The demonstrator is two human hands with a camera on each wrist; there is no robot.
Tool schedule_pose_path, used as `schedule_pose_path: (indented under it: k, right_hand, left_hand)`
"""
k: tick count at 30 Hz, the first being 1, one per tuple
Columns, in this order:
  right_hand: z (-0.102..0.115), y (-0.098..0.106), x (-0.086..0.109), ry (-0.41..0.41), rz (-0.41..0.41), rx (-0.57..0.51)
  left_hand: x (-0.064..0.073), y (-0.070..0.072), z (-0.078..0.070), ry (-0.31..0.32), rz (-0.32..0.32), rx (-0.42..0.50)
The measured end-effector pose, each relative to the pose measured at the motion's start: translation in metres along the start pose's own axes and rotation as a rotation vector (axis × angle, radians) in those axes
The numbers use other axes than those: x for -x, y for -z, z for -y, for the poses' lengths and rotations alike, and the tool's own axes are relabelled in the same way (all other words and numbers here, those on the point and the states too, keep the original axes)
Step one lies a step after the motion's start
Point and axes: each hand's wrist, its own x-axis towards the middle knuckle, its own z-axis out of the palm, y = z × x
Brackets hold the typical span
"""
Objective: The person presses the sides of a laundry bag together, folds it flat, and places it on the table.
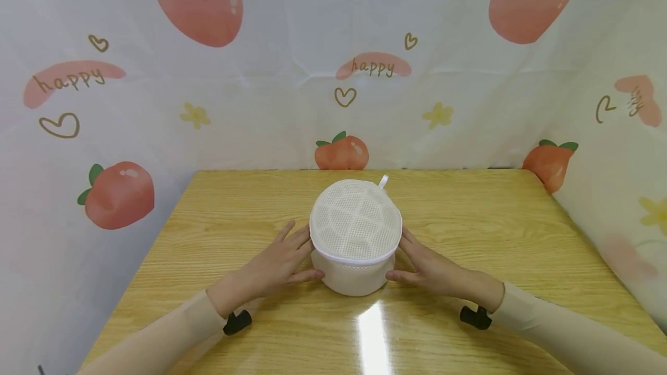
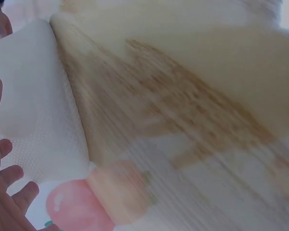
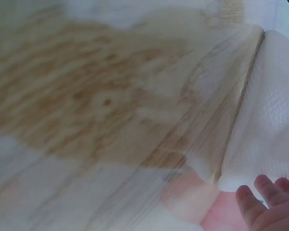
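A round cream mesh laundry bag (image 1: 356, 221) stands upright on the wooden table, its lid edged by a pale rim with a small white loop at the back right. My left hand (image 1: 278, 262) is at the bag's left side, fingers spread along it and thumb toward its front. On the opposite side, my right hand (image 1: 429, 268) mirrors this, with fingertips partly hidden behind the bag. In the left wrist view, relaxed fingers (image 2: 12, 175) lie close by the white mesh wall. The right wrist view has similar fingers (image 3: 265, 192) at the bag's lower edge.
The wood-grain table (image 1: 234, 201) extends around the bag, with a bright light reflection in front. Behind it and at both sides hangs a white cloth (image 1: 260, 103) printed with peaches, hearts and flowers. Each wrist wears a small black device (image 1: 237, 322).
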Motion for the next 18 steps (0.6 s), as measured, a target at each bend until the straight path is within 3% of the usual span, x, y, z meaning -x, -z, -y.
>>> schedule_pose_path:
  k: [13,18]
  right_hand:
    - [-0.0071,0.0007,0.001,0.005,0.092,0.064]
    - [-0.0076,0.0073,0.0032,-0.005,0.123,0.031]
  left_hand:
    - [0.0005,-0.0043,0.0021,-0.026,0.057,0.029]
    - [0.0038,-0.0022,0.0048,0.018,0.092,0.124]
